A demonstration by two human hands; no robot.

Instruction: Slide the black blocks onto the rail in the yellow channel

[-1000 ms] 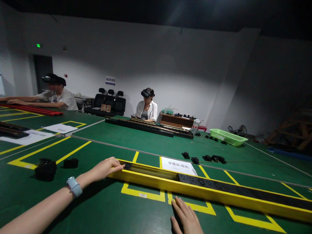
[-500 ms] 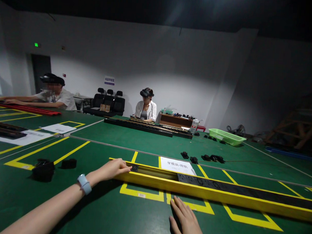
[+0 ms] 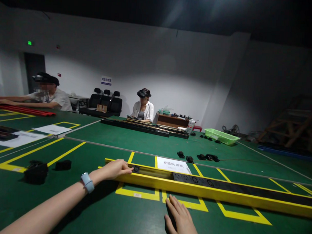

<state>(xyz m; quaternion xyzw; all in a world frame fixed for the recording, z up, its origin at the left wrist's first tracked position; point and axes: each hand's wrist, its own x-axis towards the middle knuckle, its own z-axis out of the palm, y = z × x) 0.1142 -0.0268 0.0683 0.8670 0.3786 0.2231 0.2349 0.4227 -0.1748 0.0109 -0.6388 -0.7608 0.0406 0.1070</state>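
A long yellow rail [image 3: 153,180] lies across the table in front of me. My left hand [image 3: 119,170], wearing a pale blue watch on its wrist, reaches over the rail's left end. Its fingers are closed at a small black socket module [image 3: 136,169] inside the channel; the fingers partly cover the module. Further right, a row of black socket modules [image 3: 194,179] fills the channel, with a bare stretch of channel between. My right hand [image 3: 181,221] rests over the green table on the near side of the rail, fingers extended and holding nothing.
Black parts [image 3: 36,172] sit left of my arm. A printed sheet [image 3: 173,164] lies behind the rail, with small black pieces [image 3: 208,157] beyond. Farther back are a green basket [image 3: 221,136] and dark rails [image 3: 135,126]. Two people [image 3: 143,108] sit across the table.
My left hand and the small module have slid a little right along the channel, narrowing the gap to the row. My right hand stays open on the near side. The view has shifted slightly.
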